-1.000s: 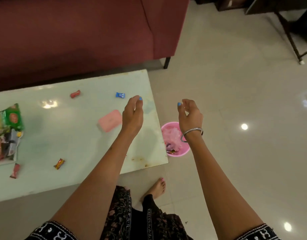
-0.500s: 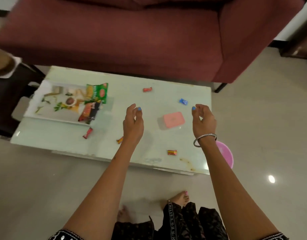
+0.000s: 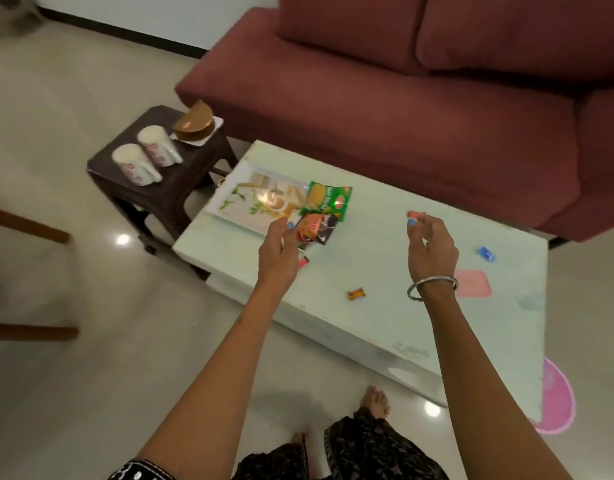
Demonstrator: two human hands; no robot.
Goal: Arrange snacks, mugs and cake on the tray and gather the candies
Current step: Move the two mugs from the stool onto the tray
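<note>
Change: my view has swung from the pink bin [image 3: 558, 400] toward the tray [image 3: 236, 188]; I judge loading comes next.
Hands: left hand [image 3: 277, 251] and right hand [image 3: 432, 247] hover over the worktop [image 3: 385, 317], fingers loosely curled, gripping nothing.
Candies: four loose, right of the tray.
Snacks: two packets [image 3: 321, 211] on the tray's right end.
Mugs: two [image 3: 146, 161] on the stool [image 3: 173, 188], left of the tray.
Cake: one [image 3: 194, 123], behind the mugs.
</note>
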